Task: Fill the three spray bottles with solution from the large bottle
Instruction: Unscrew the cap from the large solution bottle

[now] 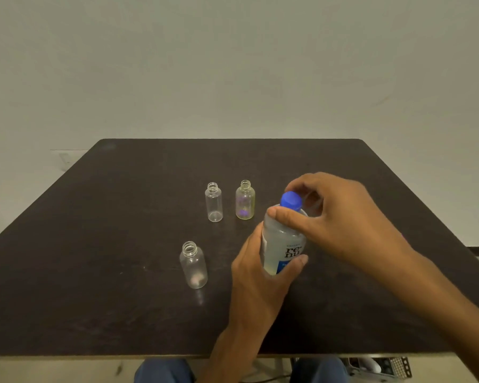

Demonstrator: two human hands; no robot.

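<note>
Dark surface [122, 244]: left hand [257, 269] grips large bottle [284, 244], right hand [340, 217] fingers pinch blue cap [290, 200]; 3 spray bottles [214, 202] left of fingers look unfilled.

The light is dim and even, with a greenish-grey cast over the wall [233, 64]. The dark table [94, 244] carries a faint sheen and a small pale reflection just below the nearest spray bottle [193, 265]; shadows are soft and barely marked. The picture is slightly soft overall, and wide-angle distortion splays the table's edges outward toward the frame's corners.
</note>
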